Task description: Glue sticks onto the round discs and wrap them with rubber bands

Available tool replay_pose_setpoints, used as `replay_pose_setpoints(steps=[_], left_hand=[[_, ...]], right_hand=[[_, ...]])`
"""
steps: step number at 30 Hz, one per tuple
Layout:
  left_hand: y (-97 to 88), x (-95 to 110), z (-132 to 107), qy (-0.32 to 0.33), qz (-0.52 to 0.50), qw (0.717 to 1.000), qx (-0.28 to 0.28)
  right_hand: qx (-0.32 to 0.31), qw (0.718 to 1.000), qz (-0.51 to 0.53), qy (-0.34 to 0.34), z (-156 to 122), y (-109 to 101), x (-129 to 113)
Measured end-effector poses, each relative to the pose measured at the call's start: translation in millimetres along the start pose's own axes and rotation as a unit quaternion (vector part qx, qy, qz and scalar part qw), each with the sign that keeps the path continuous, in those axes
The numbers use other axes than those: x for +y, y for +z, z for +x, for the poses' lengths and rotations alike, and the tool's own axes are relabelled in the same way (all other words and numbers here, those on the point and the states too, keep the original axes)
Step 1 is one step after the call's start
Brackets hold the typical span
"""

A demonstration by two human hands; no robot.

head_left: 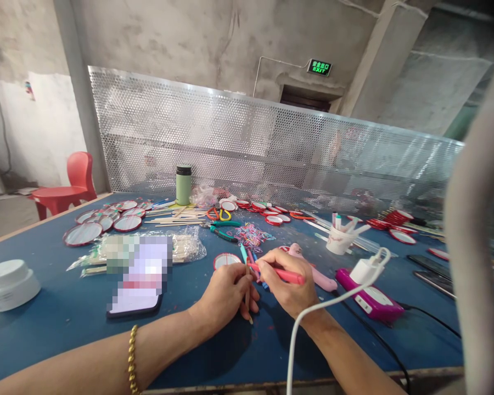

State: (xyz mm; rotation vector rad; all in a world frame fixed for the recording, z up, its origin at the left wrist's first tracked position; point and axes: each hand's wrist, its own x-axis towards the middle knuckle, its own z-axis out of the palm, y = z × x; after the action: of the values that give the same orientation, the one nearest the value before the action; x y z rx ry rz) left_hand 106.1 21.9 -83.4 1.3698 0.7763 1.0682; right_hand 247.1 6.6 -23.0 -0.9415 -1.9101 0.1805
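Observation:
My left hand (pixel 229 291) is closed round a thin wooden stick (pixel 247 299), whose lower end pokes out below the fingers. In my right hand (pixel 290 280) is a pinkish-red marker pen (pixel 286 273), its front end pointing left at the top of the stick. Whether the tip touches the stick I cannot tell. Just beyond my left fingers is a white disc with a red rim (pixel 225 260); whether it joins the stick is hidden. Several coloured pens (pixel 244 253) lie behind my hands, beside a pile of small coloured bands (pixel 253 237).
A phone (pixel 142 280) and a white jar (pixel 10 285) are on the left. Pliers (pixel 222 233), bagged sticks (pixel 185 245) and red-rimmed discs (pixel 83 233) lie farther back. At right are a pen cup (pixel 340 240), a purple power strip (pixel 370 302) and a white cable (pixel 293 351).

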Motion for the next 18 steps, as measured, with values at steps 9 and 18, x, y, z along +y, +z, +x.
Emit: replay_pose_setpoints(steps=[9, 18], left_hand=[[-0.4, -1.6, -0.6, 0.002, 0.003, 1.0, -0.001], [-0.2, -1.2, -0.1, 0.007, 0.008, 1.0, 0.0]], right_hand=[[0.01, 1.0, -0.004, -0.002, -0.8, -0.5, -1.3], [0.012, 1.0, -0.001, 0.0, -0.2, -0.8, -0.9]])
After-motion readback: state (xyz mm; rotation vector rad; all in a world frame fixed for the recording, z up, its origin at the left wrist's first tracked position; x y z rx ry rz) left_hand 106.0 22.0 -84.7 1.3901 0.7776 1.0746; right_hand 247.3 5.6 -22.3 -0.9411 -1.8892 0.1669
